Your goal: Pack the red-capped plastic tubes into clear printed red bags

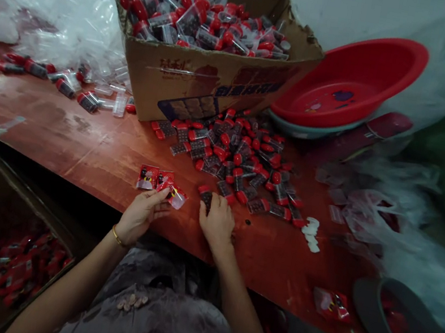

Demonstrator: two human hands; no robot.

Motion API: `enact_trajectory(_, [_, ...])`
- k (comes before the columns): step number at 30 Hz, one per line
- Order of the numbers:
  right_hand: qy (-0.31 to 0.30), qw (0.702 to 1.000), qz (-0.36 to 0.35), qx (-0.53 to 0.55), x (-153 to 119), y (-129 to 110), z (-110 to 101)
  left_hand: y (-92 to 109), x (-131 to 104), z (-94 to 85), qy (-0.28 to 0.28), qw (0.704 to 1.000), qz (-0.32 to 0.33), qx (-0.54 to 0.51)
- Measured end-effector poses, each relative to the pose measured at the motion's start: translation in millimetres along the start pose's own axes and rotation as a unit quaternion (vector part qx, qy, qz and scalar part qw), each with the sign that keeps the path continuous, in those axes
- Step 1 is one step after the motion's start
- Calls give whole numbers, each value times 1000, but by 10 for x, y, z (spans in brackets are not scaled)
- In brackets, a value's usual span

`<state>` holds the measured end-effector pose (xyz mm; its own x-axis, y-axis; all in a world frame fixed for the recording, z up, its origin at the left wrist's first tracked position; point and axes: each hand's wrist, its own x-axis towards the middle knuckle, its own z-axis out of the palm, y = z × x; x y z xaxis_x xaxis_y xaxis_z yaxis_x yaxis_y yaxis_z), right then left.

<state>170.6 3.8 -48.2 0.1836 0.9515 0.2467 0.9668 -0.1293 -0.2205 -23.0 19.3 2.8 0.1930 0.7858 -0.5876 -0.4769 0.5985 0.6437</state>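
Note:
Between the thumb and fingers of my left hand [142,214] is a small red printed packet [177,196] with a clear lower end. More red packets [147,177] lie flat on the table just beyond those fingers. My right hand [217,224] is closed around a small dark tube with a red cap [205,194], low over the table; its fingers hide part of the tube. Right behind that hand spreads a loose pile of similar red-capped tubes [240,161]. A short row of white round pieces [312,234] lies to the right.
A cardboard box [215,82] full of clear, red-capped tubes stands at the back. Beside it leans a red basin [376,73]. Plastic bags [404,233] crowd the right, near a grey bowl [400,330]. An open carton [42,232] with red packets sits lower left.

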Motion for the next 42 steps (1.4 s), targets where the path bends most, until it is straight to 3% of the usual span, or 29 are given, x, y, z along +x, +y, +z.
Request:
enact_trajectory(3, [-34, 998, -4, 45, -30, 37, 18, 2, -28, 19, -19, 1000, -13, -4])
enact_trajectory(5, [-41, 989, -9, 139, -86, 68, -58, 2, -39, 18, -24, 1000, -9, 0])
enact_trajectory(8, [-38, 949, -3, 314, -229, 83, -279, -11, -39, 12, -28, 1000, -5, 6])
enact_trajectory(11, [-79, 901, -7, 426, -370, 22, -531, -38, -31, 27, -12, 999, 3, 29])
enact_trajectory(14, [-98, 897, -69, 425, -423, -68, -686, -61, -36, 68, 7, 998, 34, 61])
enact_trajectory(18, [-119, 916, -117, 366, -399, -131, -691, -66, -61, 97, -12, 993, 81, 84])
enact_trajectory(22, [-154, 905, -94, 385, -368, -138, -630, -67, -72, 57, -38, 983, 117, 138])
enact_trajectory(26, [-234, 854, -47, 463, -329, -157, -591, -74, -61, 21, -59, 980, 123, 142])
enact_trajectory(32, [-291, 801, 10, 523, -327, -167, -554, -87, -51, 19, -45, 988, 88, 122])
enact_trajectory(42, [-290, 789, 35, 541, -326, -142, -516, -103, -44, -14, -76, 975, 131, 162])
